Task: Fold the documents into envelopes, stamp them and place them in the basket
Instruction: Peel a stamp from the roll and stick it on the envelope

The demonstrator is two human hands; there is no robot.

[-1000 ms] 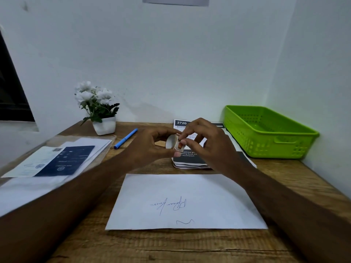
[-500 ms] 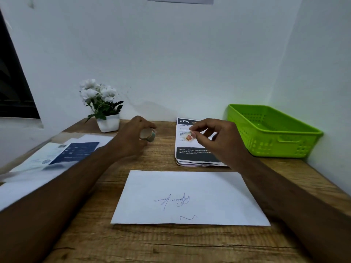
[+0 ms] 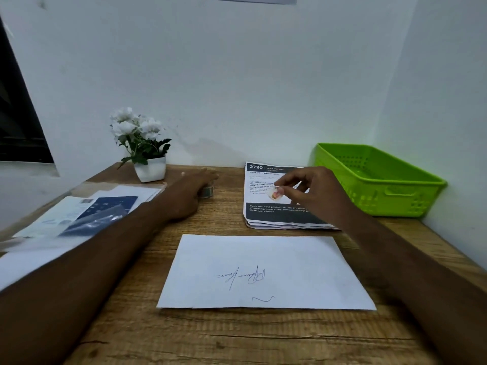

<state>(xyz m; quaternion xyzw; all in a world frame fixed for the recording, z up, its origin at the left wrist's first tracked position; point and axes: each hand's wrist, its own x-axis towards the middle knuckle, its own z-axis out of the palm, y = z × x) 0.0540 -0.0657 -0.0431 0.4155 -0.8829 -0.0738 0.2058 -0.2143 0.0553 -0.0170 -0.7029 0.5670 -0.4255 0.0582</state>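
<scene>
A white envelope (image 3: 266, 256) with a pen signature lies flat on the wooden desk in front of me. Above a stack of printed documents (image 3: 276, 217), my right hand (image 3: 313, 191) pinches a small stamp (image 3: 275, 195) between thumb and forefinger. My left hand (image 3: 189, 196) reaches forward, its fingers stretched out over a small stamp roll (image 3: 208, 192) that sits on the desk near the plant. The green basket (image 3: 395, 196) stands at the back right, against the wall.
A white pot of white flowers (image 3: 149, 159) stands at the back left. Loose papers and a dark blue sheet in a clear sleeve (image 3: 105, 209) lie on the left side of the desk. Walls close off the back and right.
My hands have parted: the left carried the roll away to the left and down onto the desk. The right hand kept the torn-off stamp and stays over the documents.
</scene>
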